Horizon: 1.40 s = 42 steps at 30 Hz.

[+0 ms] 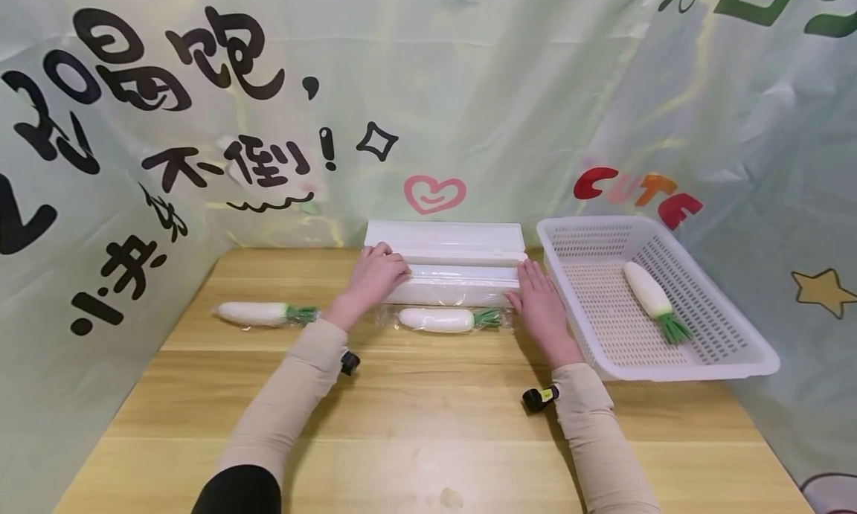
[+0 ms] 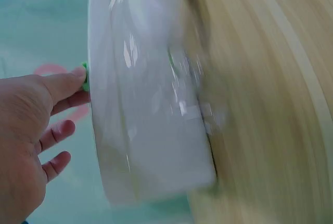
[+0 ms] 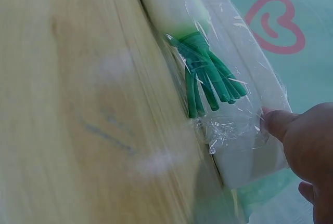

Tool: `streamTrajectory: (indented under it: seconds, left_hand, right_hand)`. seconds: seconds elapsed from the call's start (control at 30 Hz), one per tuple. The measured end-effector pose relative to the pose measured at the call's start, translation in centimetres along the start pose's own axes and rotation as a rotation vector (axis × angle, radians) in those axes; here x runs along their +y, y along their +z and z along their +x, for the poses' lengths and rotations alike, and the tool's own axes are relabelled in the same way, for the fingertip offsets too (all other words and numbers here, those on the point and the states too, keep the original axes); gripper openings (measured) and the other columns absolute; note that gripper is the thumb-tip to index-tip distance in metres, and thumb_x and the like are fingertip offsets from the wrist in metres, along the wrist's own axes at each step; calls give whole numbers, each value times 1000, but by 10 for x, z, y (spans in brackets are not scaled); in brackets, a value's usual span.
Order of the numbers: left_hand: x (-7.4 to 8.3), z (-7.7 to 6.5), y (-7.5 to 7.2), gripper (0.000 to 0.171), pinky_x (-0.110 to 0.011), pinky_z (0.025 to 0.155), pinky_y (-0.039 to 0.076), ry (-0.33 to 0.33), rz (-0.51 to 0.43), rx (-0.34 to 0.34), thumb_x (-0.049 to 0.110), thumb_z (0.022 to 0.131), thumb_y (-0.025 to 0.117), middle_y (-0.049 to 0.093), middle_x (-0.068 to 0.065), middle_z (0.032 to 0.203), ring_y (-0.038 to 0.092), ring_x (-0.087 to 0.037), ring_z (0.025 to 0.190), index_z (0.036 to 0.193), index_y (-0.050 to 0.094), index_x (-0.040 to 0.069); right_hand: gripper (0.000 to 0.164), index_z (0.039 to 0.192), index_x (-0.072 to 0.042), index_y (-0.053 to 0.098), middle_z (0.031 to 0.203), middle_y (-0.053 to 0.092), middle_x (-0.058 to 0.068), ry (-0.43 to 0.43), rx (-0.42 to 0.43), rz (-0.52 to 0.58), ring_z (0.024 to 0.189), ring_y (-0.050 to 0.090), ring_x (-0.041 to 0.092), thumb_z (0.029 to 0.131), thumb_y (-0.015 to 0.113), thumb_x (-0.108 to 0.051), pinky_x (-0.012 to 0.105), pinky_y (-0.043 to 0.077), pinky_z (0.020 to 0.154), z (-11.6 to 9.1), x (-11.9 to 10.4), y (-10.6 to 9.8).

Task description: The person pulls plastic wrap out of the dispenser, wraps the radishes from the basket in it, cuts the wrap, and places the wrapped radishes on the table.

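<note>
A white cling film box (image 1: 462,274) stands at the back of the table with its lid (image 1: 445,235) raised. My left hand (image 1: 376,276) is at its left end; in the left wrist view the thumb and forefinger pinch a small green slider (image 2: 86,77) on the box's edge. At the other end my right hand (image 1: 541,306) holds the box, thumb (image 3: 276,121) on the film-covered edge. Clear film (image 3: 234,130) spreads down the front, over a white radish (image 1: 437,320) with green stems lying against the box.
Another radish in film (image 1: 257,313) lies to the left. On the right stands a white perforated basket (image 1: 679,369) with one radish (image 1: 646,287) in it. A printed cloth backdrop (image 1: 495,112) rises behind the wooden table (image 1: 402,425).
</note>
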State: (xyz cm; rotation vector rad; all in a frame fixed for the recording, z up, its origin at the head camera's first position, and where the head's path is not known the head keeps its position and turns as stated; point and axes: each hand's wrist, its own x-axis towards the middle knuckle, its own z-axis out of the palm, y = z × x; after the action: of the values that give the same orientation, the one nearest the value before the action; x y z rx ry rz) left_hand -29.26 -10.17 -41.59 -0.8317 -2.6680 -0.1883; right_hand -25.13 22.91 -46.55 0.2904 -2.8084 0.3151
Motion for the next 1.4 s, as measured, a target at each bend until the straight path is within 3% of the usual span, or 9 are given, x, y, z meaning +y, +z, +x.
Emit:
streamTrajectory:
  seconds: [0.33, 0.57, 0.73, 0.97, 1.17, 1.3, 1.4]
  left_hand:
    - [-50, -29, -13, 11, -49, 98, 39, 43, -22, 19, 24, 91, 68, 74, 2, 101, 51, -23, 106, 95, 75, 17]
    - [-67, -42, -18, 12, -47, 98, 39, 30, -1, 5, 23, 90, 68, 73, 0, 104, 53, -24, 109, 98, 74, 16]
    - [-67, -44, -19, 15, -46, 100, 39, 6, 11, -38, 24, 92, 66, 73, 0, 108, 52, -24, 113, 103, 73, 17]
    - [-61, -47, -19, 11, -47, 95, 43, -30, -5, -2, 20, 90, 69, 74, 0, 105, 55, -26, 111, 99, 74, 15]
    - [-52, -48, -19, 18, -52, 97, 44, -168, -65, -24, 23, 94, 63, 72, -5, 115, 56, -31, 115, 105, 74, 14]
    - [-45, -48, -19, 30, -56, 103, 41, -294, -176, -46, 30, 97, 58, 67, -12, 125, 54, -36, 121, 118, 69, 11]
    - [-40, -50, -19, 36, -58, 106, 38, -344, -236, -44, 33, 97, 58, 63, -14, 130, 52, -39, 125, 125, 65, 11]
  right_hand:
    - [67, 149, 6, 28, 157, 25, 24, 7, -17, 0, 147, 24, 39, 100, 51, -35, 50, 20, 122, 1, 0, -1]
    - [68, 149, 6, 28, 157, 26, 25, -3, -14, 22, 148, 22, 40, 100, 50, -36, 51, 19, 121, 0, 1, -1]
    - [67, 148, 7, 30, 156, 28, 25, -1, 7, 11, 147, 24, 40, 99, 52, -34, 53, 21, 120, -1, -1, -2]
    - [68, 149, 7, 26, 157, 24, 25, 0, -27, 19, 148, 19, 40, 101, 49, -35, 52, 17, 122, -2, 0, -1]
    - [69, 151, 6, 23, 159, 21, 25, 13, -43, 43, 149, 16, 40, 101, 48, -35, 52, 15, 122, -1, 1, -2]
    - [69, 150, 7, 23, 159, 20, 26, 0, -45, 55, 149, 16, 41, 101, 49, -33, 54, 16, 122, -1, 1, -4]
    - [70, 150, 7, 23, 158, 20, 26, -9, -60, 70, 149, 15, 41, 101, 50, -34, 54, 15, 122, -1, 1, -6]
